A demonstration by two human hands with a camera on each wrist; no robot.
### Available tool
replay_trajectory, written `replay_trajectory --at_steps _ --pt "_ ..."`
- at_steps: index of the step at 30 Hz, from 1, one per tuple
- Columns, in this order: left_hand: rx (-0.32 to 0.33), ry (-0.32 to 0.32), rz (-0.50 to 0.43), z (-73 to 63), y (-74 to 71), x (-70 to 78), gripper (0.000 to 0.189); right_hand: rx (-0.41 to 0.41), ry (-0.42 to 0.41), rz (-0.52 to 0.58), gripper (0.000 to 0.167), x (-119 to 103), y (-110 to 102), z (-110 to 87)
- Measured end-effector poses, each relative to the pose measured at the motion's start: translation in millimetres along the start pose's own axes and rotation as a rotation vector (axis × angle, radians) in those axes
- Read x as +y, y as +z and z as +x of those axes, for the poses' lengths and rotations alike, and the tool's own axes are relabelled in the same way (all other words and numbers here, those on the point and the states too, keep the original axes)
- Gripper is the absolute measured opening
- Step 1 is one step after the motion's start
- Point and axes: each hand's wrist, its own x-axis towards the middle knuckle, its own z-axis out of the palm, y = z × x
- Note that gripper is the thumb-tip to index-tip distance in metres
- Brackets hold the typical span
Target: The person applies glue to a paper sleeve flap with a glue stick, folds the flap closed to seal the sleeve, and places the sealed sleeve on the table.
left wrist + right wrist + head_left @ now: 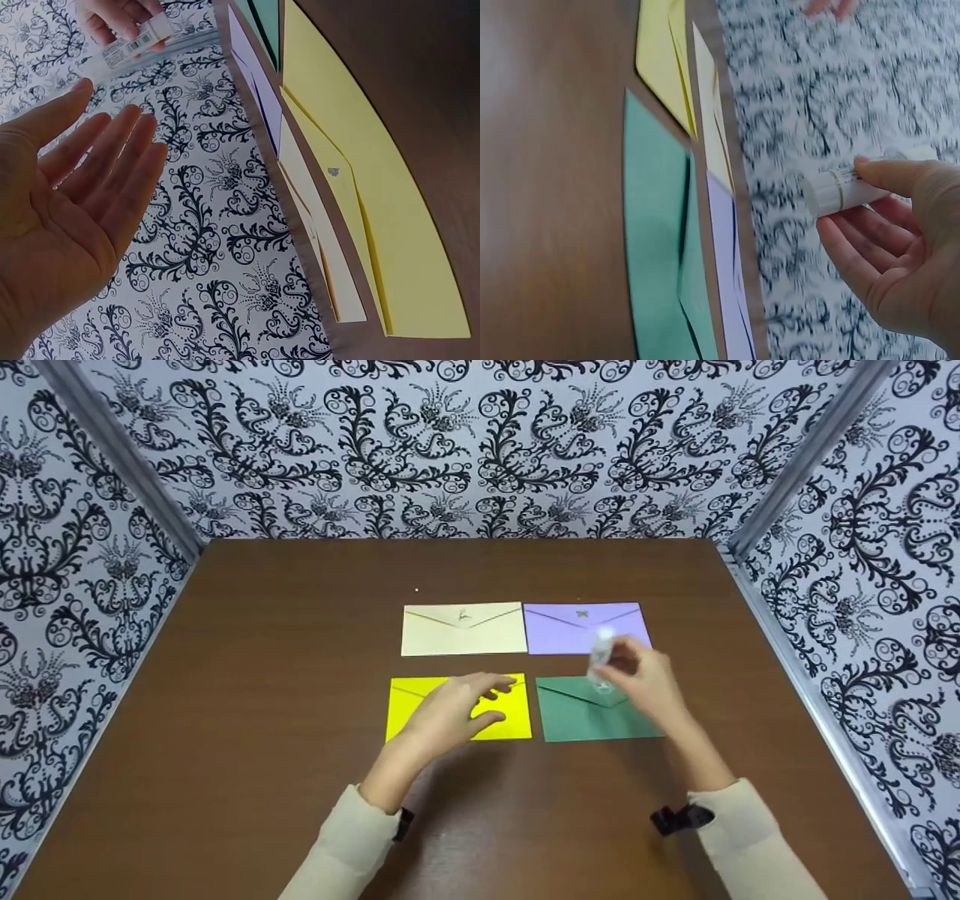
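In the head view my right hand (646,679) pinches a white glue stick (600,654) upright between thumb and fingers, over the green envelope (577,720). The right wrist view shows the white knob end of the glue stick (844,187), and a printed label with a barcode faces the left wrist view. My left hand (450,712) hovers over the yellow envelope (401,712), fingers spread and holding nothing. Behind these lie a cream envelope (465,641) and a purple envelope (555,637), side by side, each with a small mark near its flap.
The envelopes lie in two rows on a brown wooden table (262,697). Black-and-white patterned walls (465,450) enclose it at the back and sides, with metal strips along the corners. A tiny white speck (417,589) is behind the cream envelope.
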Motion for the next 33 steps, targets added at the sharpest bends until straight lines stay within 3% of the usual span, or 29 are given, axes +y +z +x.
replay_trajectory --at_steps 6,15,25,33 --pt "-0.029 -0.021 0.026 -6.5 1.1 -3.3 0.045 0.085 0.016 -0.114 0.035 20.9 -28.0 22.8" --pt "-0.030 -0.036 0.020 -18.9 12.4 -11.5 0.043 0.165 0.171 -0.262 0.044 63.3 -66.6 31.0" --pt "-0.037 -0.058 0.028 -21.0 12.3 -14.5 0.042 0.125 0.320 -0.357 0.049 103.4 -84.4 26.3" --pt "-0.048 -0.076 0.034 -20.9 11.2 -18.1 0.042 0.091 0.342 -0.355 0.050 117.0 -79.5 20.3"
